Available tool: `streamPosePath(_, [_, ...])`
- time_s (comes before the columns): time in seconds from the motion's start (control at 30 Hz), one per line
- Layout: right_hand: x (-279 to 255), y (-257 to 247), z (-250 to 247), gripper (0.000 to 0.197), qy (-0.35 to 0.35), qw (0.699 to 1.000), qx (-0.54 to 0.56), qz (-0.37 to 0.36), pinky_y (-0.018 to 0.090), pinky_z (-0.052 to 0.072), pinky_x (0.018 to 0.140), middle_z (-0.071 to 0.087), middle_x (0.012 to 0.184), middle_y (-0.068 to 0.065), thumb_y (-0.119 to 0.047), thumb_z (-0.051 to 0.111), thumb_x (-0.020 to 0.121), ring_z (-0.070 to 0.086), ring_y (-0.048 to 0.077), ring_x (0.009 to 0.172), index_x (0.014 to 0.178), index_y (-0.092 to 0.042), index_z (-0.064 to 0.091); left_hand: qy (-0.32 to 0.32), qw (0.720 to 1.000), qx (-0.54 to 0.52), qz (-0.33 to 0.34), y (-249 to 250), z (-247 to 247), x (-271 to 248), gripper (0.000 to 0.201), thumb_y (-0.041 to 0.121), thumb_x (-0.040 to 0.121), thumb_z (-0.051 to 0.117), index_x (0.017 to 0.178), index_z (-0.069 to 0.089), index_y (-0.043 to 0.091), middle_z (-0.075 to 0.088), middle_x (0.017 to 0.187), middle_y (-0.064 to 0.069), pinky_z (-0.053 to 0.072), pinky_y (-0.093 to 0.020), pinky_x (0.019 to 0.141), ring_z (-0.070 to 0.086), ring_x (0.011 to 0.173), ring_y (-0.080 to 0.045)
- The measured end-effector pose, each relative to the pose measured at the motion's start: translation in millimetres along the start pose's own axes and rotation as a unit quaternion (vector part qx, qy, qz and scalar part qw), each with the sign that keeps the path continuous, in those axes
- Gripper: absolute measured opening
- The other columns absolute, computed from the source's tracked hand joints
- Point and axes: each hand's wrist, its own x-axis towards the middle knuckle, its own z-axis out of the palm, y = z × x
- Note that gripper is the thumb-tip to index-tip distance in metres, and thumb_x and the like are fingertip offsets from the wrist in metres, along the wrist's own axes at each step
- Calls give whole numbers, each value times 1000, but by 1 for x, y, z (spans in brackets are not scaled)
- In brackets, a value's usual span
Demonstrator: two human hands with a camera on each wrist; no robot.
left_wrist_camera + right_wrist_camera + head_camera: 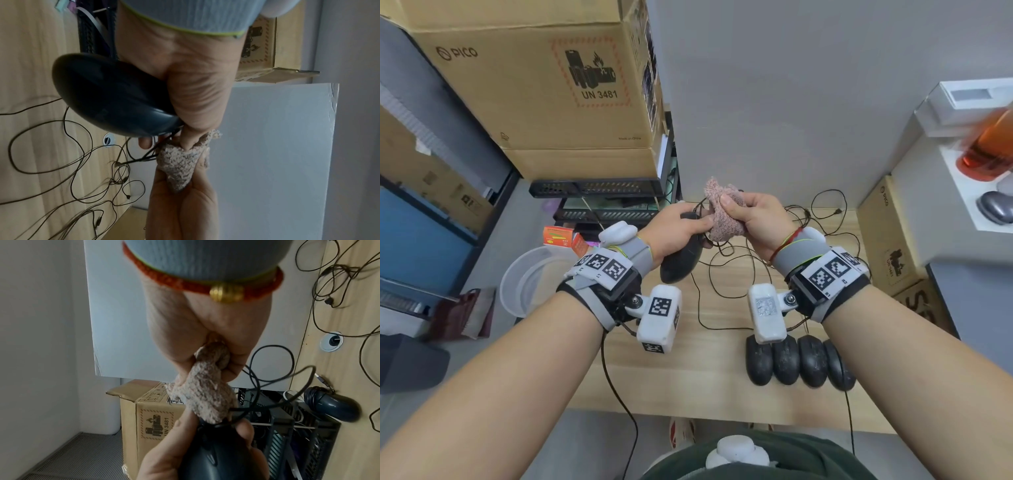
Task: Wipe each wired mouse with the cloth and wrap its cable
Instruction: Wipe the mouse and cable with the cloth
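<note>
left hand grips a dark mouse, held up over the table with its cable end toward the right hand. right hand is closed on a bunched pink cloth, which touches the front of the mouse where the cable leaves it; the left wrist view shows the left thumb against the cloth. assessment: the mouse looks light, rigid and smooth-shelled, likely slippery under rubbing, so a grip across its sides, as now, seems sound. the cloth is soft and limp and wipes best bunched in the fist. the cable is thin and springy, lies in loose tangled loops on the table, and may snag on the others; best taken near the mouse body when wrapping. four more dark mice lie side by side at the near table edge, below the right wrist; whether they are wiped cannot be told. one more mouse with wound cable sits at the far left edge.
</note>
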Motion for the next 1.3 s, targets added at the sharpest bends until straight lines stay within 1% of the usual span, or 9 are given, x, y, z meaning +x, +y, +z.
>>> streamPosePath(0.1, [1,3,0,30,15,1000,16,1,34,58,72,68,92,19,-11,59,96,67,25,78,112,15,61,-5,1000,24,-4,0,4,-1,11,1,97,62,89,64,9,66,97,-16,56,-27,68,66,73,-21])
streamPosePath(0.4, [4,8,-1,20,18,998,60,13,35,58,77,69,89,16,-12,58,97,67,25,81,103,6,65,3,994,106,-2,0,6,1,18,4,89,73,74,70,14,70,70,1,54,-23,66,66,67,-17])
streamPosePath(0.57, [6,10,1,18,25,996,84,24,32,58,71,72,83,11,-13,55,99,70,22,75,100,1,66,32,988,152,-4,-1,10,6,19,20,81,84,68,71,14,72,72,-8,56,-33,71,67,66,-20])
streamPosePath(0.77, [5,7,0,18,13,997,73,28,30,57,67,71,82,11,-12,55,98,68,20,71,98,3,66,108,961,254,7,1,11,7,34,24,90,67,65,61,2,52,68,-4,35,-31,64,47,63,-18])
streamPosePath(0.9, [11,7,-12,22,57,994,82,43,34,59,76,67,103,16,-8,56,98,67,24,85,110,8,63,80,973,218,13,-5,5,8,41,31,100,60,62,63,16,69,67,-6,52,-34,84,71,69,-25])
streamPosePath(1.03, [19,2,-31,27,123,985,108,54,39,57,80,68,107,12,-1,54,96,71,19,77,121,7,57,70,979,190,20,-2,0,8,38,29,101,57,72,62,4,71,79,-16,54,-43,91,72,80,-35])
streamPosePath(1.13, [29,-5,-58,38,183,974,115,61,42,56,79,62,129,15,0,53,95,68,25,89,132,6,50,90,978,191,4,-8,-10,10,40,33,98,59,67,63,9,69,74,-9,53,-44,96,71,86,-35])
streamPosePath(1.2, [30,-12,-75,35,213,968,123,53,42,57,76,64,123,13,0,52,96,67,23,89,131,1,51,106,976,191,-11,-14,-21,11,41,36,93,58,58,63,16,72,75,-11,52,-47,97,72,86,-33])
streamPosePath(1.3, [31,-21,-102,14,249,958,136,40,39,58,65,66,105,7,1,52,96,67,21,86,107,-7,57,126,972,193,-42,-21,-34,10,41,31,96,58,58,63,17,74,78,-14,53,-48,96,73,81,-32])
